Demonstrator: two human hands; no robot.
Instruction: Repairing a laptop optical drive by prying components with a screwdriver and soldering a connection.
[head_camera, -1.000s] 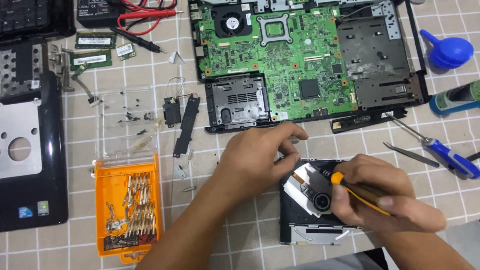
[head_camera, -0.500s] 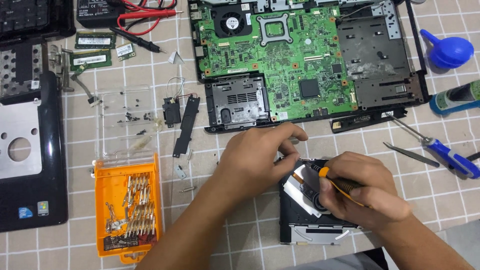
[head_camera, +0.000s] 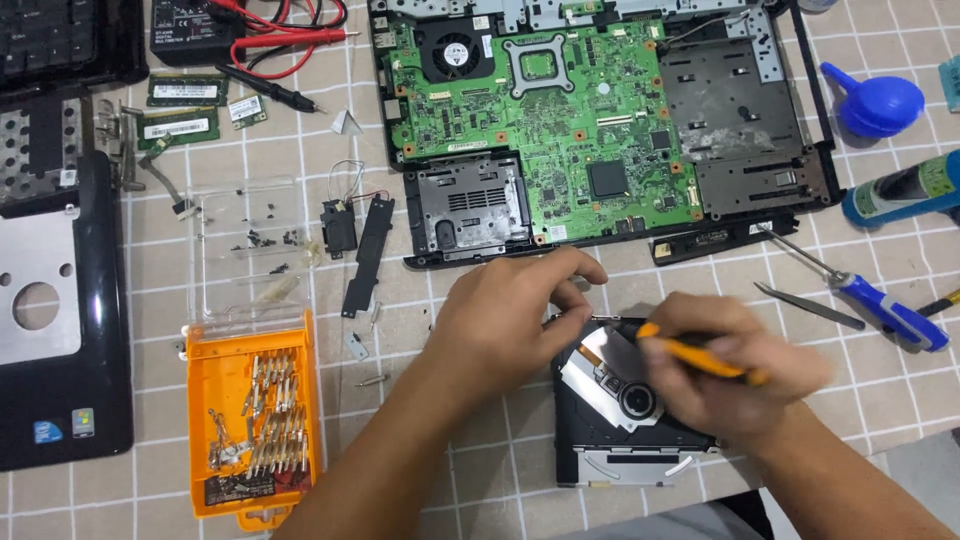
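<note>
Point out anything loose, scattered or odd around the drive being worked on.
Small dark screws lie scattered loose on the clear lid, not in the orange bit case. One stray screw lies bare on the cloth left of the optical drive.

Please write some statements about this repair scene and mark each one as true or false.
1. The right hand holds an orange-handled screwdriver over the optical drive. True.
2. The left hand holds the blue-handled screwdriver. False: that tool lies on the table, right of the hands.
3. The orange bit case lies left of the left forearm. True.
4. The green motherboard lies on top of the optical drive. False: it sits in the laptop base, farther from the person.
5. The blue dust blower is by the orange case. False: it is at the far right.
</note>
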